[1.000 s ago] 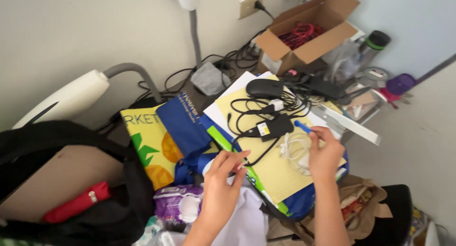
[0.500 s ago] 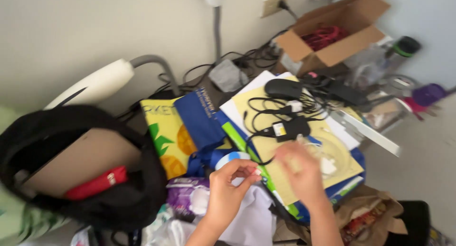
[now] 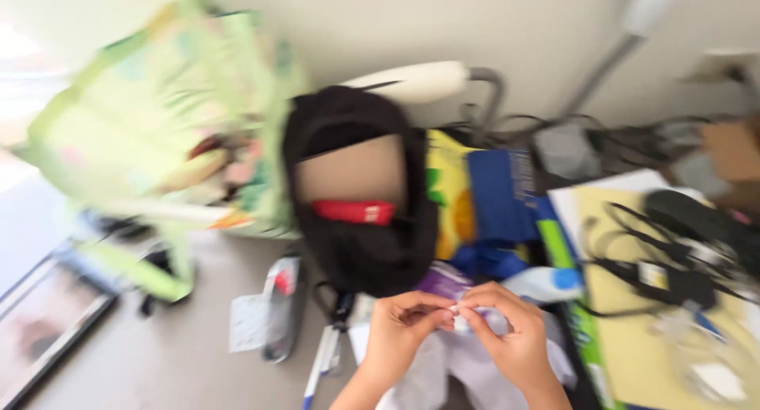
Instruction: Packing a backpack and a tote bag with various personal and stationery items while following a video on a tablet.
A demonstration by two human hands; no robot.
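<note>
My left hand (image 3: 400, 331) and right hand (image 3: 507, 339) meet at lower centre, fingertips pinched narrow on a small white item (image 3: 457, 309), too blurred to identify; I'd keep both pinches firm and close together. Purple wipes packet (image 3: 445, 281) sits just above them, black backpack (image 3: 360, 212) at centre with a red rectangular label (image 3: 352, 212), yellow-blue printed bag (image 3: 475, 196) right of it, pale green bag (image 3: 158, 117) upper left.

The hands (image 3: 455, 331) meet before the backpack (image 3: 360, 196), apparently over cloth (image 3: 467, 362).
</note>
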